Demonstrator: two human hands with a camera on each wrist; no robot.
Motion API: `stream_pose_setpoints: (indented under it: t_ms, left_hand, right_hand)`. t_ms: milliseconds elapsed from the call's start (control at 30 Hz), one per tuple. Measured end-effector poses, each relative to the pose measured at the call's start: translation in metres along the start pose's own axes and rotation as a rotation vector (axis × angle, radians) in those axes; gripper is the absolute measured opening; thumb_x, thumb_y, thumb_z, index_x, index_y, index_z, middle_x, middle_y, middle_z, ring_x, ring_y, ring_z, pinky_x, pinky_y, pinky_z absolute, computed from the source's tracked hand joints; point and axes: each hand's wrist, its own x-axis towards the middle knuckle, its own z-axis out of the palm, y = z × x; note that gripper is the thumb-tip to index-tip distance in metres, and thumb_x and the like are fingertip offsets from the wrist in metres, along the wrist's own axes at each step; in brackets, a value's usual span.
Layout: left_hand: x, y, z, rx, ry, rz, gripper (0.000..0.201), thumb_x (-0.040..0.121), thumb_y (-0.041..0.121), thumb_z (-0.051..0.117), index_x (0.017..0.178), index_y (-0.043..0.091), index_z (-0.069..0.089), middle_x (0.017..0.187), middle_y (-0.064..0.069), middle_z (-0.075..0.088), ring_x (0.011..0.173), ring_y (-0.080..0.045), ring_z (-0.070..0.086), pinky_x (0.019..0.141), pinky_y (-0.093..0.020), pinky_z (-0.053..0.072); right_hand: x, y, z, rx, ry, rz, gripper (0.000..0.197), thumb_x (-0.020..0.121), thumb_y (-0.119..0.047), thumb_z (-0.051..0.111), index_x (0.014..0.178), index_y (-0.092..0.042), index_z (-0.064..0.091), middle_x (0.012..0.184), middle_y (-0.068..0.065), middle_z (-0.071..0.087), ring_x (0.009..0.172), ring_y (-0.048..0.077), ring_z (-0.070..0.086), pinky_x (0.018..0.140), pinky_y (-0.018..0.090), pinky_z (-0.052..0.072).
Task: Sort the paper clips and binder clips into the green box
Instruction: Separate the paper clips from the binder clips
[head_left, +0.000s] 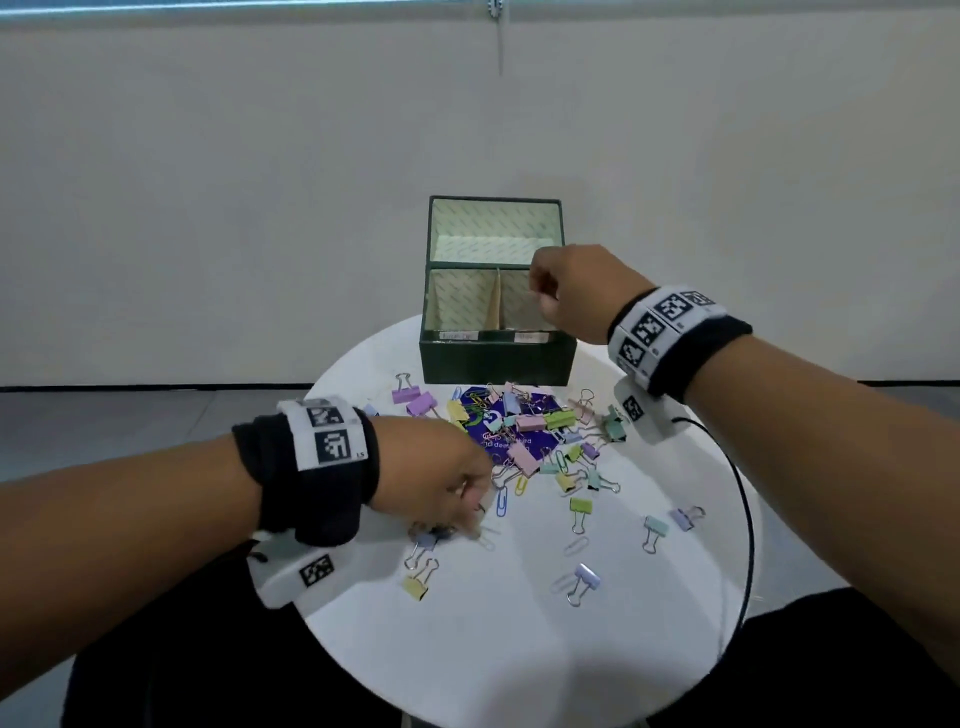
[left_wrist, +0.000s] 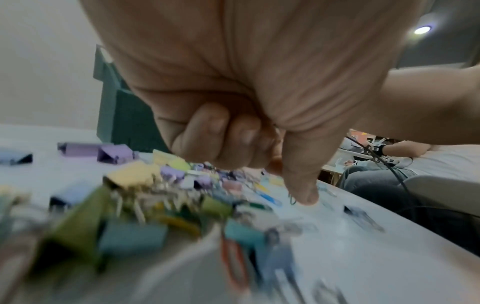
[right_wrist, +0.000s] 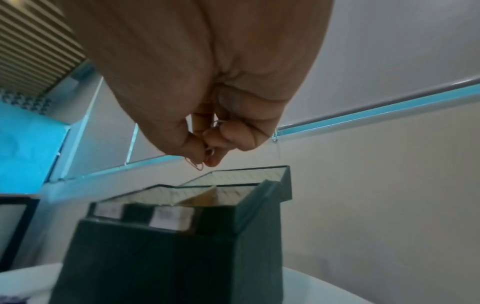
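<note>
Sorting barely begun: most clips lie loose on the worktop (head_left: 519, 649).

The left hand (head_left: 441, 478), fingers curled, picks among clips (head_left: 530, 441) at the near left; whether it grips one is blurred. The right hand (right_wrist: 205, 131) pinches a paper clip (right_wrist: 196, 164) over the right front section of the green box (head_left: 496, 358) at the far side. The box's sections look bare, their floors partly hidden.

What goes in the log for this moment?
right hand: pinches paper clip above green box | left hand: fingers curled, at clips on table
</note>
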Motion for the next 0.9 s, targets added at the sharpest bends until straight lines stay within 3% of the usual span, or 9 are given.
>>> stream_pose_setpoints:
  t_ms: [100, 200, 300, 367, 467, 567, 767, 900]
  left_hand:
    - [0.008, -0.003, -0.03, 0.036, 0.149, -0.024, 0.019, 0.09, 0.04, 0.064, 0.078, 0.028, 0.056, 0.066, 0.011, 0.053, 0.059, -0.003, 0.047, 0.057, -0.02, 0.036]
    - [0.024, -0.008, -0.062, -0.101, 0.299, -0.089, 0.019, 0.087, 0.04, 0.069, 0.083, 0.023, 0.062, 0.07, 0.008, 0.061, 0.058, -0.007, 0.055, 0.058, -0.023, 0.046]
    - [0.047, -0.013, -0.088, -0.101, 0.492, -0.134, 0.018, 0.085, 0.039, 0.072, 0.08, 0.024, 0.063, 0.074, 0.009, 0.063, 0.066, -0.007, 0.055, 0.062, -0.022, 0.041]
    - [0.064, -0.016, -0.1, -0.065, 0.564, -0.168, 0.016, 0.085, 0.036, 0.073, 0.08, 0.023, 0.064, 0.078, 0.009, 0.064, 0.069, -0.007, 0.055, 0.059, -0.022, 0.038]
    - [0.088, -0.019, -0.112, 0.029, 0.564, -0.203, 0.009, 0.088, 0.025, 0.069, 0.085, 0.016, 0.069, 0.084, 0.002, 0.068, 0.075, -0.015, 0.058, 0.056, -0.021, 0.036]
    - [0.107, -0.016, -0.118, 0.093, 0.555, -0.234, 0.008, 0.087, 0.023, 0.069, 0.089, 0.015, 0.071, 0.09, -0.001, 0.069, 0.079, -0.018, 0.057, 0.056, -0.025, 0.036]
    - [0.125, -0.007, -0.123, 0.048, 0.517, -0.272, 0.021, 0.086, 0.012, 0.069, 0.104, 0.022, 0.071, 0.098, 0.003, 0.059, 0.087, -0.017, 0.055, 0.071, -0.027, 0.039]
    - [0.123, -0.01, -0.119, 0.002, 0.49, -0.221, 0.035, 0.084, 0.01, 0.071, 0.118, 0.02, 0.067, 0.112, 0.0, 0.066, 0.088, -0.017, 0.058, 0.077, -0.026, 0.046]
  right_hand:
    - [0.013, 0.007, 0.006, -0.037, -0.055, 0.015, 0.024, 0.093, -0.013, 0.059, 0.114, -0.022, 0.065, 0.113, 0.001, 0.067, 0.102, 0.022, 0.063, 0.091, 0.038, 0.055]
    - [0.013, 0.012, 0.006, 0.106, 0.02, 0.062, 0.038, 0.087, -0.004, 0.058, 0.118, -0.025, 0.065, 0.128, 0.002, 0.065, 0.115, 0.021, 0.062, 0.098, 0.039, 0.054]
    - [-0.002, 0.019, 0.003, 0.178, 0.139, 0.071, 0.03, 0.088, -0.006, 0.06, 0.112, -0.023, 0.067, 0.125, 0.003, 0.061, 0.111, 0.02, 0.062, 0.096, 0.037, 0.054]
    - [-0.025, 0.022, 0.001, 0.15, 0.154, 0.047, 0.016, 0.091, -0.014, 0.063, 0.105, -0.021, 0.066, 0.116, 0.001, 0.057, 0.101, 0.017, 0.061, 0.088, 0.03, 0.053]
    - [-0.07, 0.027, 0.005, 0.047, 0.001, 0.01, 0.009, 0.091, -0.024, 0.067, 0.095, -0.028, 0.06, 0.106, -0.006, 0.05, 0.092, 0.014, 0.058, 0.078, 0.025, 0.044]
    - [-0.108, 0.03, 0.016, -0.033, -0.189, -0.024, 0.01, 0.089, -0.031, 0.068, 0.093, -0.033, 0.06, 0.106, -0.008, 0.05, 0.092, 0.016, 0.058, 0.081, 0.033, 0.051]
    - [-0.135, 0.025, 0.027, -0.061, -0.266, -0.078, 0.008, 0.092, -0.027, 0.06, 0.097, -0.031, 0.065, 0.103, -0.007, 0.055, 0.092, 0.016, 0.057, 0.083, 0.034, 0.052]
    - [-0.141, 0.021, 0.034, 0.001, -0.273, -0.108, 0.007, 0.09, -0.024, 0.06, 0.091, -0.03, 0.065, 0.095, -0.011, 0.053, 0.085, 0.014, 0.056, 0.078, 0.038, 0.054]
